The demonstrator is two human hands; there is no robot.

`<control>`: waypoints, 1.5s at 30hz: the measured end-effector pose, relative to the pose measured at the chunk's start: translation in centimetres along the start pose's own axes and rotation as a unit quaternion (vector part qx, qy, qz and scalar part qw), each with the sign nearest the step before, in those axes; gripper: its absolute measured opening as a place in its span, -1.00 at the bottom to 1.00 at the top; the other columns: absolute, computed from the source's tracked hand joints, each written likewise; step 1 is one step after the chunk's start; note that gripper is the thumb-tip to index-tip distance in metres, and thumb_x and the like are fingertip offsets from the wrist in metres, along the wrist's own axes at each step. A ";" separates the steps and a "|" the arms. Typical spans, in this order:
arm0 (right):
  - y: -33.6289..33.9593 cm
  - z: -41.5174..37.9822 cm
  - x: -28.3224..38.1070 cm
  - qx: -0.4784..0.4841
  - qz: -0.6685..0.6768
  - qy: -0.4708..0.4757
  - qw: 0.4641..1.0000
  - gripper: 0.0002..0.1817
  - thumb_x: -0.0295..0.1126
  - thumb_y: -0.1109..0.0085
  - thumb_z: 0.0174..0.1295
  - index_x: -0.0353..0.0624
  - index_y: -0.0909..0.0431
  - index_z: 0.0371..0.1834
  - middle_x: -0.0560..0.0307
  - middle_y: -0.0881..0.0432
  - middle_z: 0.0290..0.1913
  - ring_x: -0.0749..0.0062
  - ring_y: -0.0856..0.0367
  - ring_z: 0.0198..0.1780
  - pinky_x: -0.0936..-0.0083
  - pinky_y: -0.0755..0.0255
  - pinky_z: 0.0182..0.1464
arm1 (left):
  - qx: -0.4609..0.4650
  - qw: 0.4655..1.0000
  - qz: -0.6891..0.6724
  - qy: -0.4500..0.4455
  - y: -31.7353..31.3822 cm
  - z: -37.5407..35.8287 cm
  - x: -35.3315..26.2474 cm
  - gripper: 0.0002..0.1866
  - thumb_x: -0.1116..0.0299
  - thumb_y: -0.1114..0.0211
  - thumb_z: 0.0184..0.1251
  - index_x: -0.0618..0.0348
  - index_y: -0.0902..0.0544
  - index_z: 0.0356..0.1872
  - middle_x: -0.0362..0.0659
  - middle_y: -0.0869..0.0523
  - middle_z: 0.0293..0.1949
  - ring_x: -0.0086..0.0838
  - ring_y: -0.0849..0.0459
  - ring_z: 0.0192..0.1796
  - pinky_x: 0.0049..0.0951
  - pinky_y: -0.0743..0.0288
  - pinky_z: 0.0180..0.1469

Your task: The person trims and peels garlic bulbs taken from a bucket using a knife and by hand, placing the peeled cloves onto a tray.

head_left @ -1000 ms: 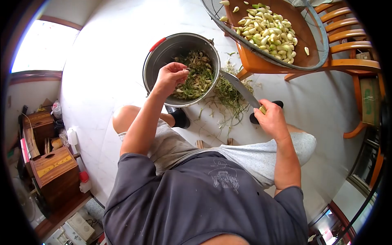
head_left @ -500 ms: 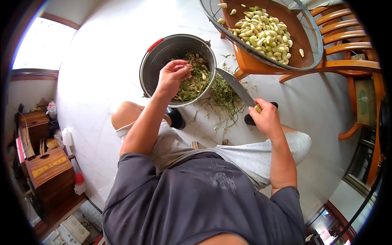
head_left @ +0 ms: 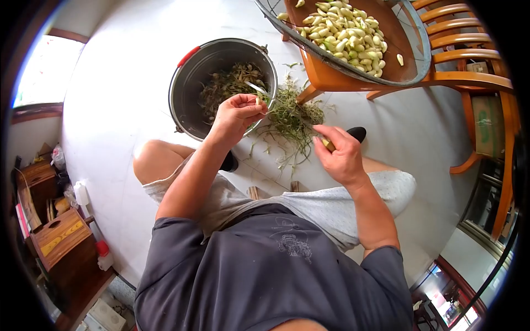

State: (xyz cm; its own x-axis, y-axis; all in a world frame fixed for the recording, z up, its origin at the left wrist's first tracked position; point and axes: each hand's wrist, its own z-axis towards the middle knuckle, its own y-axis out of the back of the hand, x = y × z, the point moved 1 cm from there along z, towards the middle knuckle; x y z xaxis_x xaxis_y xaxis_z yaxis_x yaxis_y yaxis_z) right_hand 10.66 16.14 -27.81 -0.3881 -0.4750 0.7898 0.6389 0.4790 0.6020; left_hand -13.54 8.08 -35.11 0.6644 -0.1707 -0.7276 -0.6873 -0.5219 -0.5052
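Note:
My left hand (head_left: 238, 117) is closed in a pinch on a small whitish onion-like bulb (head_left: 258, 101) at the near right rim of the metal bucket (head_left: 185, 113). Inside the bucket lie unpeeled bulbs with green and dry stalks (head_left: 234, 83). My right hand (head_left: 343, 155) grips a kitchen knife by its yellowish handle (head_left: 328, 144). The blade points up and left toward my left fingers, seen nearly edge-on, so most of it is hard to make out. Beneath it a heap of green trimmings (head_left: 295, 116) lies on the floor.
A wide mesh sieve (head_left: 406, 74) with many cleaned pale bulbs (head_left: 353, 36) rests on a wooden chair (head_left: 326, 74) at the upper right. My knees flank the bucket and trimmings. A wooden cabinet (head_left: 63, 234) stands at the left, a box (head_left: 488, 124) at the right.
My right hand has moved left and turned the knife, bringing its blade to my left hand. My left hand has come nearer, from over the bucket to its rim. The view has shifted slightly.

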 end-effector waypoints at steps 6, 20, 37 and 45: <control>-1.0 0.1 -0.1 0.021 -0.087 0.066 0.994 -0.74 -0.50 -0.26 0.01 -0.06 -0.61 -0.18 0.12 -0.56 -0.45 0.19 -0.58 -0.47 0.38 -0.46 -0.43 | 0.029 0.998 -0.041 0.040 -0.9 0.1 1.6 -0.78 0.45 -0.33 0.21 0.26 -0.53 -0.17 -0.11 -0.66 -0.25 -0.42 -0.66 -0.18 -0.38 -0.55 -0.04; -1.4 0.4 -0.4 0.010 -0.169 0.126 0.977 -0.74 -0.47 -0.25 -0.06 0.01 -0.56 -0.23 0.20 -0.44 -0.50 0.26 -0.53 -0.51 0.37 -0.44 -0.49 | 0.030 0.999 -0.026 0.029 -1.0 -0.5 2.9 -0.77 0.40 -0.33 0.19 0.26 -0.56 -0.19 -0.09 -0.66 -0.24 -0.35 -0.66 -0.17 -0.29 -0.55 -0.06; -1.2 0.2 -0.8 0.003 -0.149 0.125 0.981 -0.63 -0.57 -0.30 -0.08 -0.08 -0.60 -0.13 0.13 -0.52 -0.50 0.25 -0.51 -0.55 0.41 -0.41 -0.50 | 0.053 0.997 -0.049 -0.007 -1.2 -0.4 3.1 -0.86 0.47 -0.30 0.19 0.23 -0.54 -0.27 -0.12 -0.64 -0.26 -0.40 -0.64 -0.20 -0.39 -0.53 -0.11; -0.9 -1.3 -1.6 -0.007 -0.155 0.071 0.985 -0.71 -0.52 -0.24 -0.02 -0.09 -0.61 -0.15 0.10 -0.55 -0.46 0.20 -0.56 -0.48 0.37 -0.44 -0.44 | 0.113 0.987 -0.104 0.043 -2.1 -0.2 3.3 -0.86 0.69 -0.23 0.15 0.29 -0.59 -0.28 -0.08 -0.70 -0.29 -0.32 -0.69 -0.18 -0.31 -0.56 -0.01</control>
State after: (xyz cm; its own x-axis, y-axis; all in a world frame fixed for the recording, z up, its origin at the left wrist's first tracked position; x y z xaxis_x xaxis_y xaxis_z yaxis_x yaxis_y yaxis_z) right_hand 11.57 15.56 -29.74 -0.4693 -0.6965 0.5427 0.5134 0.2848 0.8095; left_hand -9.85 8.47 -36.41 0.8136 -0.1557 -0.5602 -0.5753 -0.3551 -0.7369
